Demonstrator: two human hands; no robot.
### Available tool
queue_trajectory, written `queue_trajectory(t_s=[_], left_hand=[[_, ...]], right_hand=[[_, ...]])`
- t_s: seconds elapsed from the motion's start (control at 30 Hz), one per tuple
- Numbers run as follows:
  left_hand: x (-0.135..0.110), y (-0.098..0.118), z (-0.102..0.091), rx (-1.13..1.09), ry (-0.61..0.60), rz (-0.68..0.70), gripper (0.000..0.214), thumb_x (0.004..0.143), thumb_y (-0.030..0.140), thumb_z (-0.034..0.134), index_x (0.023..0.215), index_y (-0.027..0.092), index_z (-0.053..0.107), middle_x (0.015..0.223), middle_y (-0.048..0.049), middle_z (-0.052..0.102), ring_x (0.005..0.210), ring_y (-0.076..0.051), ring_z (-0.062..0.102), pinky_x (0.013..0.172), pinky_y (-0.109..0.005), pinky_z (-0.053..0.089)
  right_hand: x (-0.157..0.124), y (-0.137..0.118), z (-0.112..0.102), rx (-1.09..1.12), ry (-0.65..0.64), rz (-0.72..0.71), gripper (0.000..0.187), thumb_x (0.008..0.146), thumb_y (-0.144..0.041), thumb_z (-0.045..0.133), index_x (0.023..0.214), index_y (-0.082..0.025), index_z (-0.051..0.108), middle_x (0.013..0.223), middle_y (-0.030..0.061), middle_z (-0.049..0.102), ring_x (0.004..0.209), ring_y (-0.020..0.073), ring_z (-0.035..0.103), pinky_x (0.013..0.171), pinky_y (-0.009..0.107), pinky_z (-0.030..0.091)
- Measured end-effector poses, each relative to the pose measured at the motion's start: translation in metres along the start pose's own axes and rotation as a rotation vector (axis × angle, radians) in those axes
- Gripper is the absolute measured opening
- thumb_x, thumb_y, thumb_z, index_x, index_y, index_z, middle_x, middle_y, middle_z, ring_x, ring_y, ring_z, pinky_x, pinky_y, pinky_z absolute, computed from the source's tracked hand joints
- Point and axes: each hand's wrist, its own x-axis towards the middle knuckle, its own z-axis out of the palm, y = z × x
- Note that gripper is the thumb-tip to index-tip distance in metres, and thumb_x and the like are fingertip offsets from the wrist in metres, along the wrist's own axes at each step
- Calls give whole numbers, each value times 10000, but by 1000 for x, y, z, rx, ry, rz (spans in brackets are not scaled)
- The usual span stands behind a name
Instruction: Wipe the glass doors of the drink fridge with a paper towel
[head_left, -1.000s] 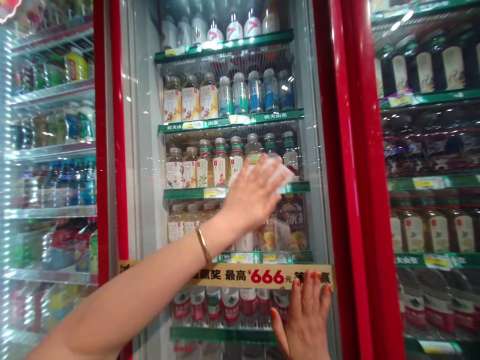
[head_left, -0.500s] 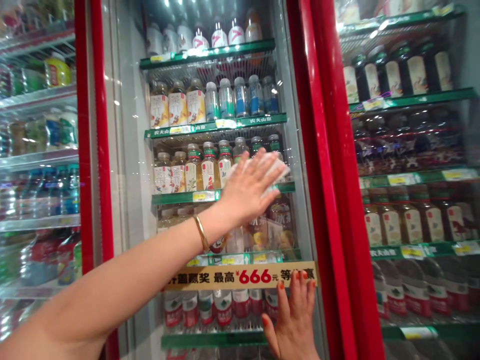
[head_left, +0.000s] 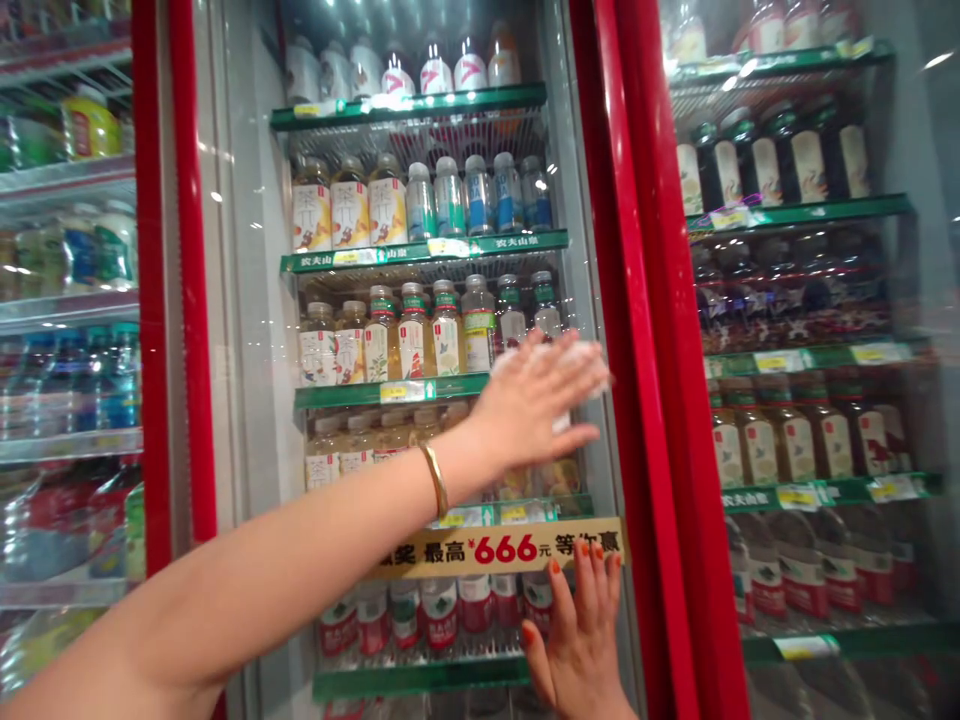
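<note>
My left hand (head_left: 544, 395), with a gold bangle (head_left: 433, 480) at the wrist, reaches across from the left. Its fingers are spread, and the palm presses a crumpled white cloth (head_left: 508, 360) against the glass door of a drinks fridge. Most of the cloth is hidden under the hand. Lower down, my right hand (head_left: 581, 630) rests on the same glass with fingers apart and orange nails showing. Its fingertips overlap the right end of a yellow printed strip (head_left: 502, 548). Nothing is seen in the right hand.
Behind the glass, bottles stand in rows on green-edged shelves (head_left: 427, 250). A red door frame (head_left: 637, 350) runs down the right side, another red frame (head_left: 187, 300) down the left. More fridges with bottles (head_left: 799, 450) flank both sides.
My left hand has slid the cloth right and slightly down across the glass, nearer the door's right edge. My right hand stays in about the same place.
</note>
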Motion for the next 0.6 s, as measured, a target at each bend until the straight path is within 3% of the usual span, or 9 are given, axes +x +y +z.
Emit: queue_trajectory(t_s=[0.1, 0.13, 0.2, 0.27, 0.37, 0.43, 0.5, 0.6], left_hand=[[-56, 52, 20, 11, -124, 412, 700, 1059, 593, 371, 1679, 267, 380, 1787, 53, 330, 1696, -212, 206, 1418, -482, 151], [-68, 58, 22, 14, -144, 488, 682, 1063, 570, 356, 1679, 279, 378, 1783, 79, 330, 1693, -193, 209, 1417, -465, 160], [-71, 43, 17, 5, -149, 487, 680, 1077, 595, 318, 1690, 302, 349, 1790, 96, 303, 1703, -195, 172, 1421, -483, 130], [-54, 0, 0, -2, -116, 313, 711, 1077, 654, 320, 1706, 323, 293, 1810, 70, 263, 1716, -230, 104, 1417, -545, 76], [-31, -73, -30, 55, 10, -125, 704, 1081, 628, 368, 1713, 337, 260, 1831, 21, 215, 1719, -274, 4, 1391, -618, -9], [-43, -92, -38, 111, 97, -396, 691, 1089, 608, 365, 1717, 339, 257, 1838, -3, 193, 1717, -303, -19, 1377, -644, -41], [-85, -71, -33, 144, 115, -503, 733, 1076, 630, 396, 1726, 335, 232, 1840, -21, 183, 1719, -309, -7, 1383, -629, -39], [-187, 9, -9, 165, 16, -299, 828, 1006, 708, 511, 1706, 317, 305, 1814, 0, 274, 1724, -268, 16, 1407, -561, -43]], right_hand=[[1, 0, 0, -6, 18, -5, 818, 1013, -260, 523, 1746, -167, 173, 1840, 139, 95, 1704, 335, 109, 1369, 652, 105], [1, 0, 0, -6, 19, -7, 813, 1017, -260, 518, 1746, -165, 169, 1841, 138, 89, 1706, 330, 103, 1371, 642, 104], [0, -1, 0, -5, 6, -13, 809, 1024, -259, 517, 1746, -165, 166, 1841, 136, 89, 1706, 326, 100, 1375, 629, 96], [-1, -2, 0, -5, -10, -14, 801, 1029, -261, 519, 1746, -170, 175, 1841, 134, 96, 1706, 329, 106, 1377, 630, 85], [2, -4, -3, -22, -38, 54, 808, 1035, -254, 529, 1750, -181, 161, 1841, 147, 74, 1707, 344, 88, 1366, 663, 122], [15, -6, -7, -45, -93, 108, 817, 1037, -273, 550, 1753, -208, 161, 1839, 156, 63, 1706, 366, 62, 1346, 708, 158], [37, -7, -9, -64, -151, 116, 817, 1039, -328, 580, 1753, -265, 188, 1841, 134, 73, 1704, 387, 51, 1333, 741, 160], [77, -9, -2, -60, -167, 42, 810, 1030, -421, 618, 1740, -341, 237, 1843, 76, 100, 1699, 405, 78, 1336, 748, 119]])
